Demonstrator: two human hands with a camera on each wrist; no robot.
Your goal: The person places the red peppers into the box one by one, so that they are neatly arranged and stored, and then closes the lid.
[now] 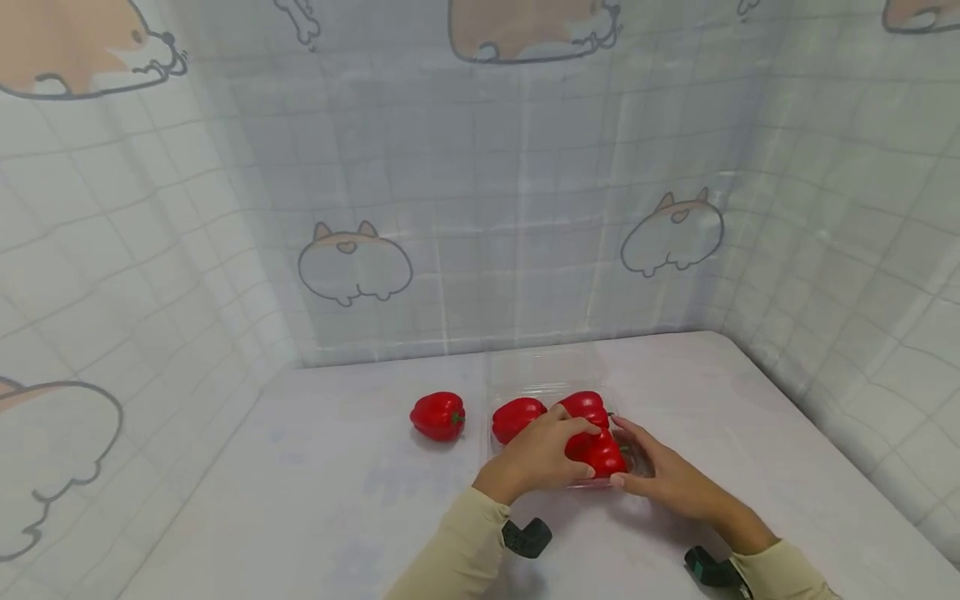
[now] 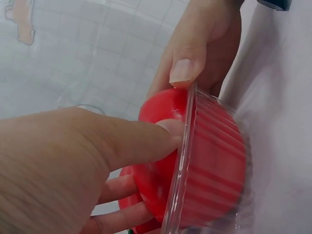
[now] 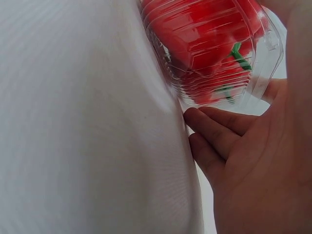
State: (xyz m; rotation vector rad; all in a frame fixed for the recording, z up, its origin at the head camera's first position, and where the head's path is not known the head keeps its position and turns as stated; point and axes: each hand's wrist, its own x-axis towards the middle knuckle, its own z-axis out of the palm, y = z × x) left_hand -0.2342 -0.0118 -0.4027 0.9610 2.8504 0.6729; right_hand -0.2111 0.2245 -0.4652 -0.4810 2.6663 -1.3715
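A clear plastic clamshell container (image 1: 546, 367) lies opened on the table, its lid folded back toward the wall. Several red bell peppers sit in its base. My left hand (image 1: 538, 454) holds the near-right bell pepper (image 1: 607, 458), thumb on the near side and fingers over the top. In the left wrist view that pepper (image 2: 163, 105) sits partly below the container's rim. On the container's right side, my right hand (image 1: 671, 479) grips the edge, thumb at the near corner. The right wrist view shows the right hand's lower fingers (image 3: 217, 131) stretched low beside the ribbed wall, close to the tabletop.
One loose red bell pepper (image 1: 437, 417) lies on the white tabletop (image 1: 337, 500) left of the container. Patterned curtains (image 1: 517, 208) enclose the table at the back and both sides. Dark devices (image 1: 527, 538) are worn at both wrists.
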